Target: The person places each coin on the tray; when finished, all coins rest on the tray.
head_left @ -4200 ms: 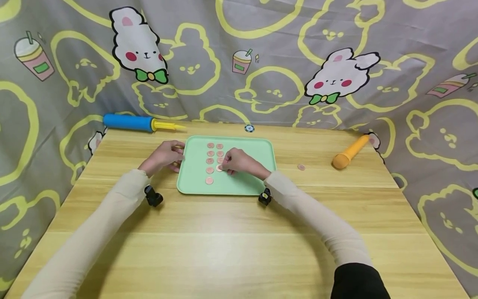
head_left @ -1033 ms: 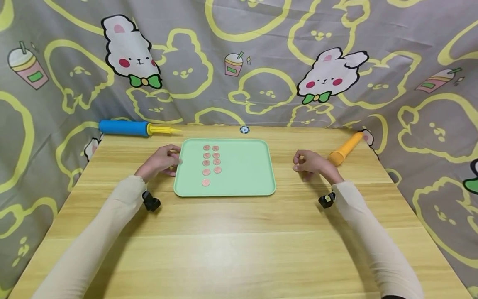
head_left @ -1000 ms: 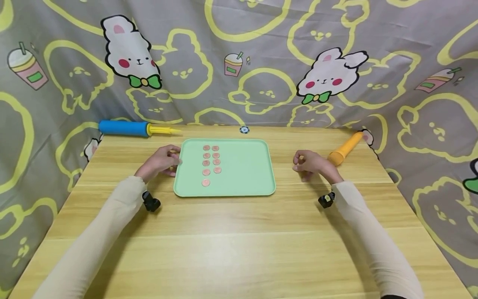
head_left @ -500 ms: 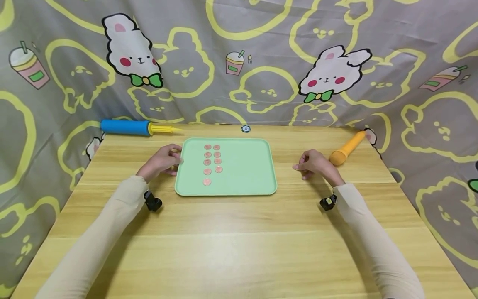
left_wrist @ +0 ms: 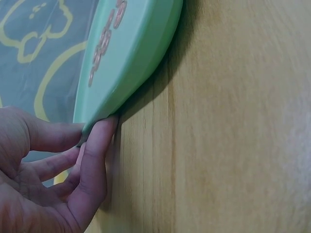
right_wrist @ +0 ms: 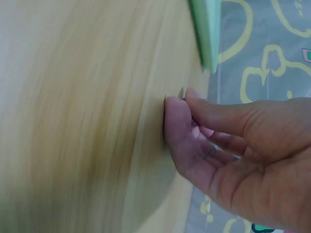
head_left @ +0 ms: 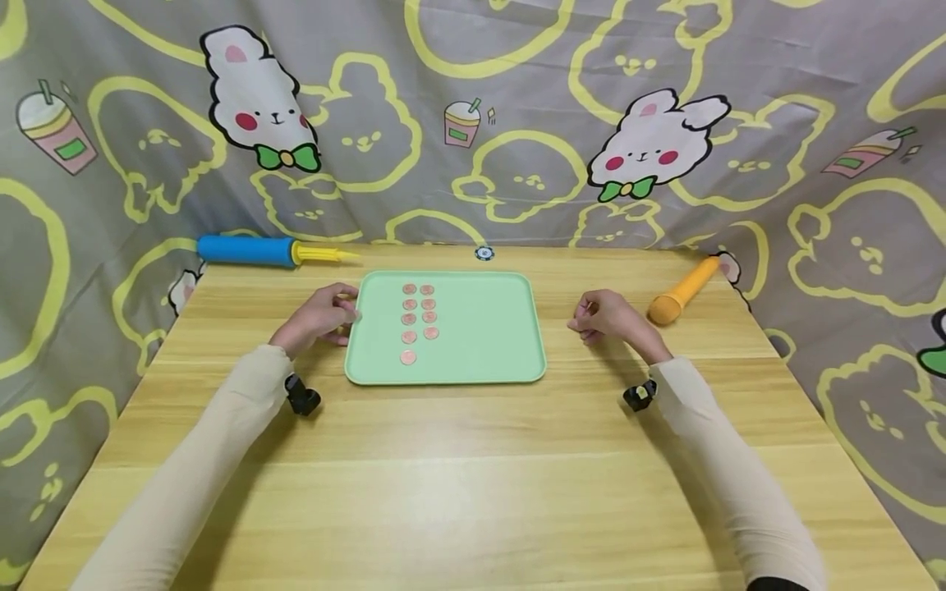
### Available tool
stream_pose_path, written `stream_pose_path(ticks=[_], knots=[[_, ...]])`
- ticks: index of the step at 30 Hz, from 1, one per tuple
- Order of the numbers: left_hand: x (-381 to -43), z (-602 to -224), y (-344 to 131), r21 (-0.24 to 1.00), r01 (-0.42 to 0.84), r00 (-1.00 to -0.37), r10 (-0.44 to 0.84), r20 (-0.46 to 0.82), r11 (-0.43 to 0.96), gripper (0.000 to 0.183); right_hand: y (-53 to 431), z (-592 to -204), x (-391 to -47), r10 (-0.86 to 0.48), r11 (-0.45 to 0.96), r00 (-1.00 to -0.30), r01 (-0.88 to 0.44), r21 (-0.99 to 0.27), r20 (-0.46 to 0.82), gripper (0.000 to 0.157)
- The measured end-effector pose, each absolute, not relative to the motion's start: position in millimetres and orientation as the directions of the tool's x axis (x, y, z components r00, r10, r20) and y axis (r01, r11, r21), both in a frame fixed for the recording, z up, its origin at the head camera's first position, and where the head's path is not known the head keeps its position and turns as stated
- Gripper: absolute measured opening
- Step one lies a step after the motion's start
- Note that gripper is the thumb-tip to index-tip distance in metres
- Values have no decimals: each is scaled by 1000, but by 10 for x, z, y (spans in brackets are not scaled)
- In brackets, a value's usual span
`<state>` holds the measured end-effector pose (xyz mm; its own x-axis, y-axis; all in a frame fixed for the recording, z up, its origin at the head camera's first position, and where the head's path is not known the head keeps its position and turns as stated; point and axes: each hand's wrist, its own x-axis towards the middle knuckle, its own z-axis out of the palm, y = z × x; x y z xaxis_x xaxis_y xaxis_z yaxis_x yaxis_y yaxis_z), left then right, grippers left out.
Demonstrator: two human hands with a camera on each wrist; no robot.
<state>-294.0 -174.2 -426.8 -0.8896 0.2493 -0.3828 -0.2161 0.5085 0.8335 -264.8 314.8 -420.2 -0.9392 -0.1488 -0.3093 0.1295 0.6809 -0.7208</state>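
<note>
A light green tray (head_left: 488, 328) lies on the wooden table, with several copper coins (head_left: 409, 318) in two columns on its left half. My left hand (head_left: 319, 316) pinches the tray's left rim; in the left wrist view the thumb is on the rim and a finger against its outer side. Right of the tray, my right hand (head_left: 606, 316) is just above the table. In the right wrist view its thumb and index finger pinch a thin coin (right_wrist: 182, 92), of which only a sliver shows; the other fingers are curled.
A blue and yellow hand pump (head_left: 247, 251) lies at the back left. An orange microphone-shaped object (head_left: 683, 291) lies at the right, near my right hand. A small dark, round chip (head_left: 484, 254) is at the table's back edge, before a patterned curtain (head_left: 517, 107).
My right hand has left the coins on the tray, reached the loose coin to the right, and now shifts slightly left with a coin pinched. My left hand has stayed at the rim.
</note>
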Motion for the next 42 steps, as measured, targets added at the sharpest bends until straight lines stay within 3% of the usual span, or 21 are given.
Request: stream_pose_path(ticks=[7,16,25,42], knots=[[-2944,-4250,-1762,831,-221,-887,249,-389,511,62,2909,-4152,-2685,-208,700,-971,-64,-712,-118,9],[-2939,-4278,-1756,839,-218,-889,253,-382,499,60,2605,-4104,-2697,-267,644,-963,-147,-751,-40,12],[-2934,-4286,-1770,837,-220,-891,247,-382,502,61,2309,-4123,-2677,-375,553,-925,-170,-816,-62,14],[-2942,-4299,-1759,839,-219,-892,247,-379,498,59,1604,-4297,-2626,-478,561,-853,-114,-820,-209,9]])
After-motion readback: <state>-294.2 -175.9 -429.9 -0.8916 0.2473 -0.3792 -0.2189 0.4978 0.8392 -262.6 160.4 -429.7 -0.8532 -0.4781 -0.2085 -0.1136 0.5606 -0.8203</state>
